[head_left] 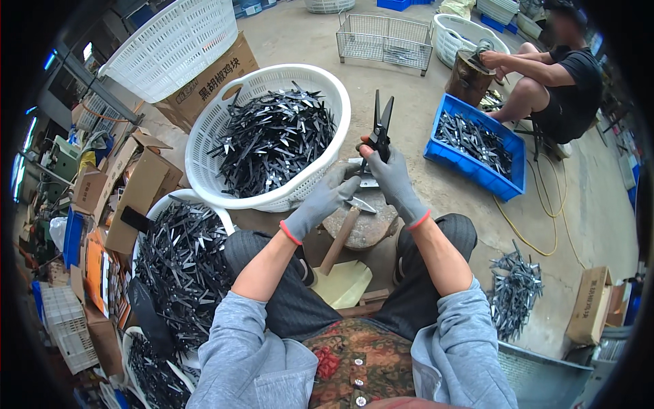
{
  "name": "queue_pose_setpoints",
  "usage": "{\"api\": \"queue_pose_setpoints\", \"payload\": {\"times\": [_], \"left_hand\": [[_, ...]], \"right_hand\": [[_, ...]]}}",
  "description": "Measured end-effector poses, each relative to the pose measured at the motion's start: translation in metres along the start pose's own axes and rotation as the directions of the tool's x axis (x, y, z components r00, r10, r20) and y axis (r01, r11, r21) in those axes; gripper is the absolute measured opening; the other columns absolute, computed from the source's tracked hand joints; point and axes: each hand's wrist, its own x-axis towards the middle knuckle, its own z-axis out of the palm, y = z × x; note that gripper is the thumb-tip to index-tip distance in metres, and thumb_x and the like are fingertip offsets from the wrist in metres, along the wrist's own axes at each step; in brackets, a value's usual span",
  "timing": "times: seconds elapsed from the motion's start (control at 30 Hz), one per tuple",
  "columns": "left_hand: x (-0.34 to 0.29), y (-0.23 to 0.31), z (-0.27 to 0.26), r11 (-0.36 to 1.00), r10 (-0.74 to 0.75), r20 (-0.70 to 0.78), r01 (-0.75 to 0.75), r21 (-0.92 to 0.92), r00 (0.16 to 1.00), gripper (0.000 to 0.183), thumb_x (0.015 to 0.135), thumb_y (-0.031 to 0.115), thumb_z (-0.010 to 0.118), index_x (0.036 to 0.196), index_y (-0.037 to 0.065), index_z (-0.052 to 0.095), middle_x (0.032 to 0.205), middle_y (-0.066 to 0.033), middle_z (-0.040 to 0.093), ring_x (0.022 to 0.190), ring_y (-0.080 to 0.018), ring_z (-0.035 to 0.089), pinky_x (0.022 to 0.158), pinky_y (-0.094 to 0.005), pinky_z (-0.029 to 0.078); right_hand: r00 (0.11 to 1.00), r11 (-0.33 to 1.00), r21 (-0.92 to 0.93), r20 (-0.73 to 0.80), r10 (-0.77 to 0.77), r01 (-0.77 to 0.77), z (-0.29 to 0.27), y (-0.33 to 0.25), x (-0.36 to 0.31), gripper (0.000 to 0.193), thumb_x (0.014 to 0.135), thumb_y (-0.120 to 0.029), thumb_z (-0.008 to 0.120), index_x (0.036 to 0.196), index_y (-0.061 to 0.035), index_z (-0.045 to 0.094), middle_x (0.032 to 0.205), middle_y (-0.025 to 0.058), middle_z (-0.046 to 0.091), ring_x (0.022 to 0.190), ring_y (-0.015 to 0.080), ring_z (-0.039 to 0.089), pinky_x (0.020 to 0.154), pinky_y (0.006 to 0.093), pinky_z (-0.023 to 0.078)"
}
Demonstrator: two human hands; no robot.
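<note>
While opened cardboard boxes (146, 184) crowd the left side, a white tub (223, 217) beside them is heaped with dark metal scissor parts (184, 259). Next comes a big white basket (343, 112), slatted and tilted in view, loaded with black scissors (272, 140). The left hand (330, 195), in a grey glove with a red cuff, is in front of the person, its fingers bent close together near the lower end of a pair of black scissors (383, 123); I cannot tell whether they grip it. Below lies a hammer (339, 242), its head on a round block (371, 228) and its wooden handle sticking out toward the person. The right hand (393, 178), gloved alike, has its fingers clamped on those scissors, held above the block, blades upward and slightly parted. Farther right, a blue crate (470, 178) holds more scissors, a pile of scissors (516, 290) lies on the floor, and a seated co-worker (572, 78) leans toward another block (469, 78).
</note>
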Motion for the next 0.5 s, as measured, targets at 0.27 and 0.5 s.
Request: {"api": "queue_pose_setpoints", "payload": {"times": [0.27,0.5], "left_hand": [[0.003,-0.038,-0.017,0.783,-0.233,-0.155,0.279,0.556,0.960,0.036,0.086,0.033,0.051,0.097,-0.002,0.053,0.083,-0.0148,0.059,0.068,-0.0205,0.060,0.062,-0.0316,0.048],[-0.044,-0.084,0.014,0.257,-0.294,-0.108,0.187,0.948,0.950,0.064,0.073,0.047,0.061,0.111,0.000,0.042,0.105,-0.0245,0.053,0.085,-0.0374,0.061,0.067,-0.0442,0.050]], "right_hand": [[0.917,0.889,0.229,0.056,0.396,-0.398,-0.031,0.039,-0.022,0.031,0.089,-0.029,0.052,0.106,-0.0028,0.056,0.093,0.0052,0.062,0.075,0.0125,0.060,0.054,0.0238,0.048],[0.799,0.799,-0.004,-0.004,0.602,-0.602,-0.073,0.077,-0.037,0.028,0.083,-0.034,0.061,0.084,-0.0058,0.059,0.065,0.0004,0.053,0.049,0.0073,0.046,0.044,0.0220,0.038]]}}
